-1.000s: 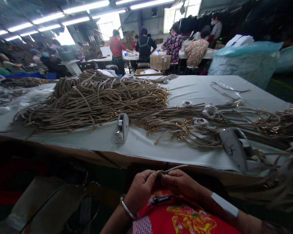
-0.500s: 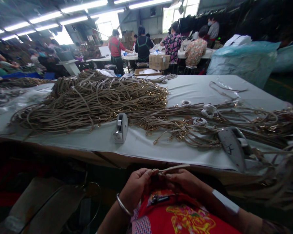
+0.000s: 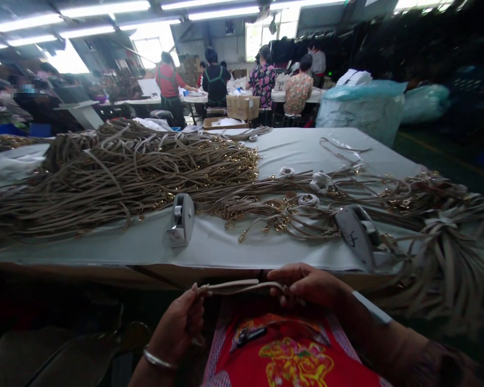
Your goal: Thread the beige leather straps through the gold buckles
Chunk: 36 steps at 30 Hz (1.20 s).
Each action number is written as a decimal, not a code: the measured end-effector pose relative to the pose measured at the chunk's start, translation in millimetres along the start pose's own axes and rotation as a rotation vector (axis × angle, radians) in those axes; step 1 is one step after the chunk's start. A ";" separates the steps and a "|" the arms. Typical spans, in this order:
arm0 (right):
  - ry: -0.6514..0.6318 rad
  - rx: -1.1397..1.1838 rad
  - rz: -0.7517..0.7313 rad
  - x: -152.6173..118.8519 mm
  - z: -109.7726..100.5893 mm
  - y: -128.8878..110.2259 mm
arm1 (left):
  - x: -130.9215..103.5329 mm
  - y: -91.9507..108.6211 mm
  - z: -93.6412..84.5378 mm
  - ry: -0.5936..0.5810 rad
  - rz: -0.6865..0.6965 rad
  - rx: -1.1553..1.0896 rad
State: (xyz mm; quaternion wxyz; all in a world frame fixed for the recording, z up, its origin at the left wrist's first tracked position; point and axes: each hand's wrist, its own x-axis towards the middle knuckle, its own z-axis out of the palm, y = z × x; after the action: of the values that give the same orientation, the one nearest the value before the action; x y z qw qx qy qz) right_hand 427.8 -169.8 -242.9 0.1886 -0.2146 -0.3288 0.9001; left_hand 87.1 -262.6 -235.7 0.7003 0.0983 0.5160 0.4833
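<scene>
A narrow beige strap stretches between my two hands, just in front of the table edge and above my lap. My left hand, with a silver bangle at the wrist, pinches one end of it. Around the other end, the fingers of my right hand are closed. What lies inside the right palm is hidden. Directly ahead on the table, a grey tape dispenser stands near the edge. A second tape dispenser, with a dark mark on its side, is beyond my right hand.
A large heap of beige straps with gold clasps covers the table's left half. More straps hang over the right edge. White rolls lie among them. People work at a farther table, near a cardboard box and plastic-wrapped bundle.
My hands have moved apart from close together, drawing the strap out between them. My left hand went left. The whole view has turned somewhat to the right.
</scene>
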 end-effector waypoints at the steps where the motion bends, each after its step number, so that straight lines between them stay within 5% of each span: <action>1: -0.026 0.002 -0.005 -1.2 0.7 -0.9 | 0.5 0.3 -2.3 0.003 0.001 -0.009; 23: -0.112 0.005 -0.001 -4.3 2.6 -7.0 | 10.0 -4.6 -34.0 -0.028 0.041 -0.087; 30: -0.066 -0.057 -0.007 -3.7 2.1 -7.6 | 7.2 -3.2 -30.8 -0.114 0.040 -0.070; 36: 0.119 -0.365 0.065 -1.2 0.5 -4.2 | 2.9 -3.6 -13.0 -0.140 0.082 0.010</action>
State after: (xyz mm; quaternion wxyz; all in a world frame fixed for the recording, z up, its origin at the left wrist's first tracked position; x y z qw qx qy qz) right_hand 429.4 -167.7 -239.4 0.1363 -0.3088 -0.4678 0.8168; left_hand 78.5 -266.9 -245.6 0.7137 0.1565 0.4637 0.5011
